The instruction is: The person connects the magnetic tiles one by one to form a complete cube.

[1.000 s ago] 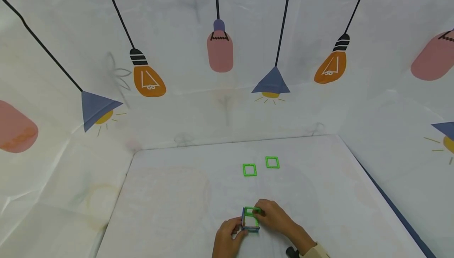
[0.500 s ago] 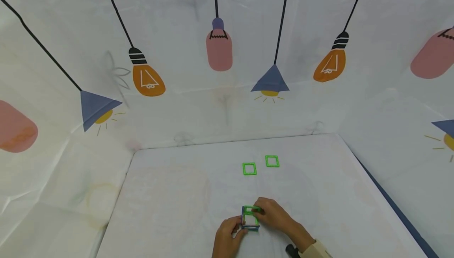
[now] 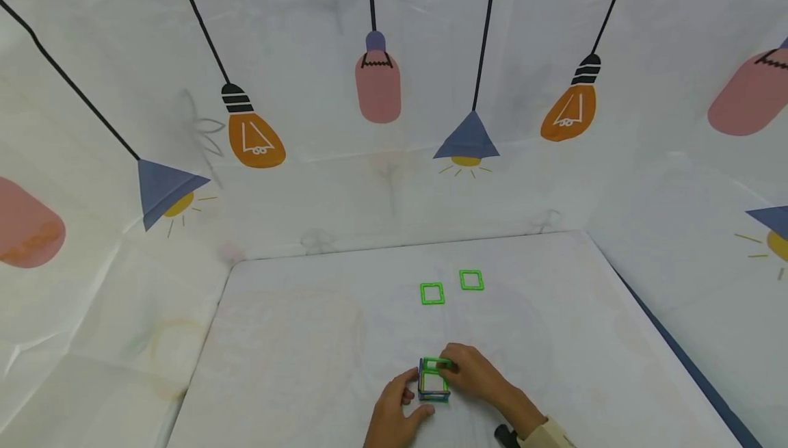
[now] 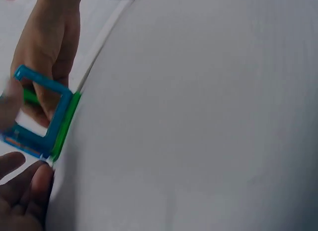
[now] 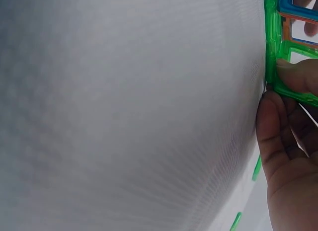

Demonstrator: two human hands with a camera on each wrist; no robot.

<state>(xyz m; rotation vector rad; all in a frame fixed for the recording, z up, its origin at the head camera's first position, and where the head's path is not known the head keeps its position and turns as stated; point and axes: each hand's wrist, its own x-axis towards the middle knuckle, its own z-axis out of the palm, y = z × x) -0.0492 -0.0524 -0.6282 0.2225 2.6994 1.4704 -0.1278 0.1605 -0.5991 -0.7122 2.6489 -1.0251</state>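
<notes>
On the white table, a small box-like group of square-frame tiles stands between the two hands. A green tile (image 3: 446,384) lies flat as its base. A blue tile (image 4: 60,112) stands upright on the near side, and an orange tile (image 5: 286,28) shows in the right wrist view. At the far side the right hand (image 3: 477,374) pinches an upright green tile (image 5: 283,87) between thumb and fingers. The left hand (image 3: 392,412) is beside the group's left and near sides, thumb and fingers spread apart. Its fingertips are close to the tiles; whether one touches is unclear.
Two more green square tiles, one (image 3: 432,293) left of the other (image 3: 471,280), lie flat farther back on the table (image 3: 295,338). A black object (image 3: 506,436) sits by the right sleeve. White walls with printed lamps (image 3: 466,137) rise behind and beside the table.
The left hand has loosened from the tiles, its thumb and fingers spreading apart. The right hand keeps its pinch on the green tile in the same place.
</notes>
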